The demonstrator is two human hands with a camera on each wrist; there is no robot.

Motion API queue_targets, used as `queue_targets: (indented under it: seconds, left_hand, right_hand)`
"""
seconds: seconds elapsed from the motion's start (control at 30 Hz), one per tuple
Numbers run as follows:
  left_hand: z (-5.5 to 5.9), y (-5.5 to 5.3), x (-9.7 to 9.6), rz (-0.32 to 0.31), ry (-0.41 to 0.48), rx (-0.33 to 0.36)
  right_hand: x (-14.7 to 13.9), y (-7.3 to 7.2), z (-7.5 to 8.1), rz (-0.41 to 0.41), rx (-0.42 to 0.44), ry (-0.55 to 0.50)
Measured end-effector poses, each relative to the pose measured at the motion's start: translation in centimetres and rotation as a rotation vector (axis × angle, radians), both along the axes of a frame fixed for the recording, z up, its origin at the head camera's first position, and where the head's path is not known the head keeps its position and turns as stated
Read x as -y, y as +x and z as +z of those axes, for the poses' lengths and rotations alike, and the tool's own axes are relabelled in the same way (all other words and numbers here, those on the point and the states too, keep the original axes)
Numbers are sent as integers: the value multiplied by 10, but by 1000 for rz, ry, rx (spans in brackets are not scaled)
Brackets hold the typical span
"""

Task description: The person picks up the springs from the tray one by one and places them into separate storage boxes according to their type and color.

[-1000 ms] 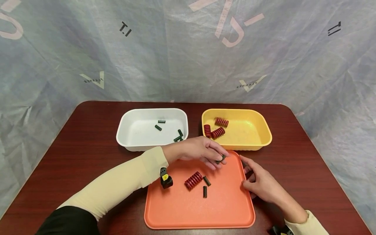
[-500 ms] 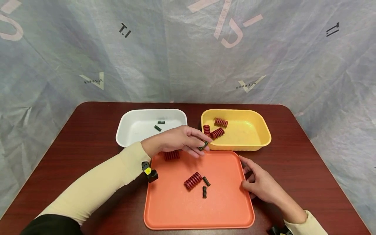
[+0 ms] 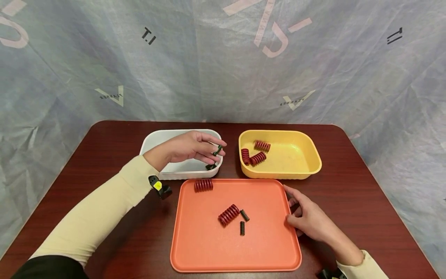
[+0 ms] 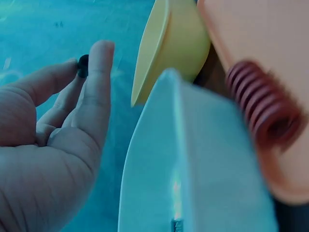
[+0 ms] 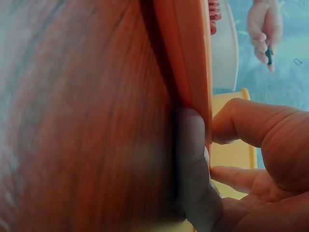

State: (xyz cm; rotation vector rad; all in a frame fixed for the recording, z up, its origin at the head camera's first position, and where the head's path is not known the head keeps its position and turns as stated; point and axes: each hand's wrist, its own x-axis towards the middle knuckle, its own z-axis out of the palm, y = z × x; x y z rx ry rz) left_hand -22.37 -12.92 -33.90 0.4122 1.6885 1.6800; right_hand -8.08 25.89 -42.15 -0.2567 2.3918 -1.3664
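Note:
My left hand (image 3: 189, 146) is over the white bin (image 3: 174, 176), pinching a small dark green coil spring (image 3: 218, 150) between thumb and fingers. The left wrist view shows one end of that spring (image 4: 83, 65) at the fingertips, above the bin's rim. Some dark springs (image 3: 210, 167) lie in the bin's near right corner, partly covered by the hand. My right hand (image 3: 310, 217) grips the right edge of the orange tray (image 3: 209, 248). On this tray rest two large red springs, one by the far edge (image 3: 203, 185) and one mid-tray (image 3: 229, 215), plus two small dark springs (image 3: 243, 221).
A yellow bin (image 3: 289, 153) stands right of the white one, behind the tray, with red springs (image 3: 258, 158) at its left end. Everything sits on a dark red wooden table (image 3: 348, 174). A grey printed cloth (image 3: 223, 77) hangs behind.
The left hand has carried the small green spring left from above the tray's far right side to over the white bin, uncovering the far red spring. The right hand stays on the tray edge.

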Motion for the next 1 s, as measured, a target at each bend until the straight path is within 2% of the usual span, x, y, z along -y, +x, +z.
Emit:
queue_targets:
  seconds: [0.13, 0.3, 0.67, 0.83, 1.0]
  left_hand:
    - [3, -11, 14, 23, -22, 38]
    - [4, -25, 29, 19, -103, 75]
    - [0, -57, 55, 53, -225, 124]
    - [-5, -65, 64, 73, -269, 149]
    - [-12, -68, 72, 29, -308, 145]
  right_hand:
    - [0, 0, -1, -3, -1, -3]
    - [0, 0, -1, -4, -2, 0]
    - [-1, -3, -1, 6, -7, 4]
    - [-1, -3, 0, 5, -6, 2]
    - [-1, -3, 0, 9, -12, 1]
